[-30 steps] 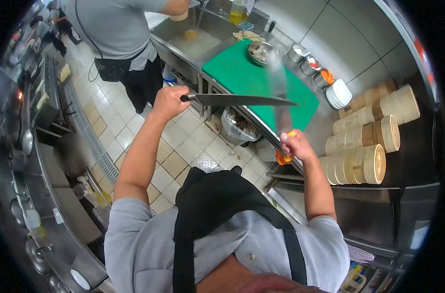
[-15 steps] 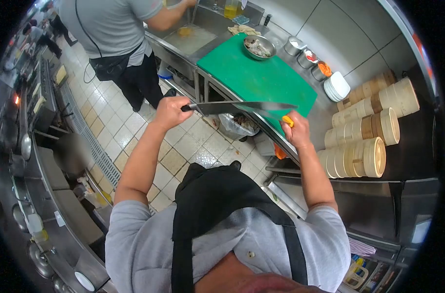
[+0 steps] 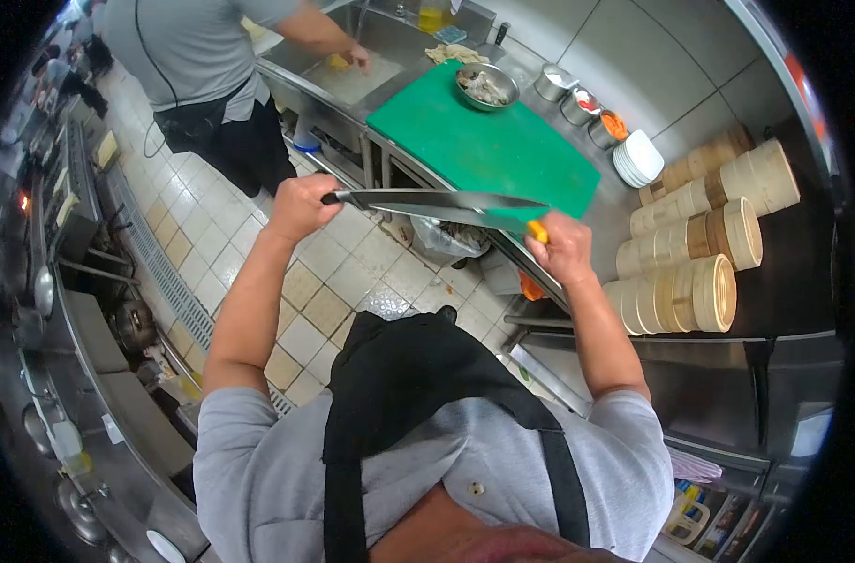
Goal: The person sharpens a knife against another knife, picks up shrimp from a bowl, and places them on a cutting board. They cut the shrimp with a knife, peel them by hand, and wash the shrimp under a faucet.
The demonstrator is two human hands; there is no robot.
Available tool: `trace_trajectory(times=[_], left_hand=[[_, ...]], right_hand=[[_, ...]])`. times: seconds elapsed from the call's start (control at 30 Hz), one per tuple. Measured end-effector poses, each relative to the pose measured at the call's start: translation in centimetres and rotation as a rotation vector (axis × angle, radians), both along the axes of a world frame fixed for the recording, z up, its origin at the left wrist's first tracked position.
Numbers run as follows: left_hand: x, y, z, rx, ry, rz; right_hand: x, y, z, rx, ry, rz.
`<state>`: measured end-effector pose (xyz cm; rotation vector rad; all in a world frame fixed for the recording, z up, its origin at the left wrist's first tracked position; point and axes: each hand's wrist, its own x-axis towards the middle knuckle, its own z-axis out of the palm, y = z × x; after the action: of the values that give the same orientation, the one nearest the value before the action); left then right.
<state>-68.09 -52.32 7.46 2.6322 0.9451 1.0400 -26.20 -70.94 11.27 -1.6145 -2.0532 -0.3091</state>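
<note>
My left hand (image 3: 303,207) is closed around the black handle of a long-bladed knife (image 3: 446,198), whose blade points right. My right hand (image 3: 560,249) grips a second knife by its yellow handle (image 3: 537,231); this blade points back to the left. The two blades overlap in front of me, one along the other; whether they touch is hard to tell. Both are held in the air, between my body and the green cutting board (image 3: 484,155). On the board's far side stands a metal bowl (image 3: 487,87) with pale, raw-looking pieces in it.
A co-worker (image 3: 197,75) stands at the sink (image 3: 399,80) on the left. Metal containers (image 3: 579,107), stacked white plates (image 3: 639,158) and bamboo steamers (image 3: 676,296) line the counter to the right. A lined bin (image 3: 446,239) is below the board; stoves run along the far left.
My left hand has moved left with the black-handled knife, so my hands are slightly further apart. The co-worker's arm has lowered into the sink. My view has shifted a little.
</note>
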Motion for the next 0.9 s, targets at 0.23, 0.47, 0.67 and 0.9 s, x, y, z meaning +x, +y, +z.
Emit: trace_trajectory(times=[0.23, 0.47, 0.67, 0.9], left_hand=[[1.1, 0.0, 0.6, -0.021, -0.076, -0.036], [1.5, 0.7, -0.4, 0.012, -0.053, 0.018], [4.5, -0.6, -2.6, -0.144, -0.021, -0.071], [8.1, -3.9, -9.0, -0.654, -0.043, 0.088]], right_hand=[[3.3, 0.2, -1.8, -0.558, 0.035, -0.21], [0.4, -1.9, 0.2, -0.655, 0.202, -0.128], [2.1, -1.6, -2.4, 0.032, 0.092, -0.069], [4.5, -9.3, -8.3, -0.318, 0.446, -0.548]])
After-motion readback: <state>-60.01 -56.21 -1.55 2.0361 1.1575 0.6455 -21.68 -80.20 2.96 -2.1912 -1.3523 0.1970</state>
